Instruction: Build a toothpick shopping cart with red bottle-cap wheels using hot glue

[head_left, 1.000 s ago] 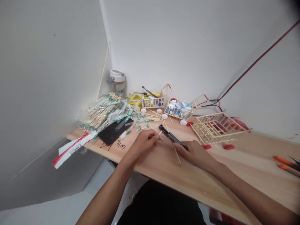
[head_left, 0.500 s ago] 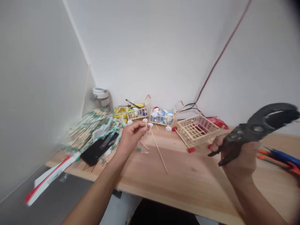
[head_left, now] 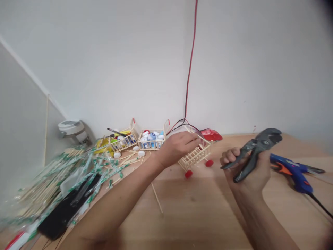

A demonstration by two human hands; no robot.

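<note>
Gripping pliers (head_left: 265, 139) in your right hand (head_left: 256, 178); your left hand (head_left: 179, 147) bent over wooden cart (head_left: 196, 156), cannot tell if holding anything. Cart's basket, red wheels (head_left: 209, 163) in place; handle unseen, perhaps lacking. Left of left hand, two handled carts (head_left: 148, 149) look complete. Wooden table (head_left: 203, 208) below hands, pale wall (head_left: 130, 62) beyond.

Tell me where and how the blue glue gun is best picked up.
Probably by its handle, from the near side: the blue glue gun lies with that part slanting toward the person, the cord trailing from its end. The right hand holds a grey plier-like tool, so freeing it first seems sensible.
</note>
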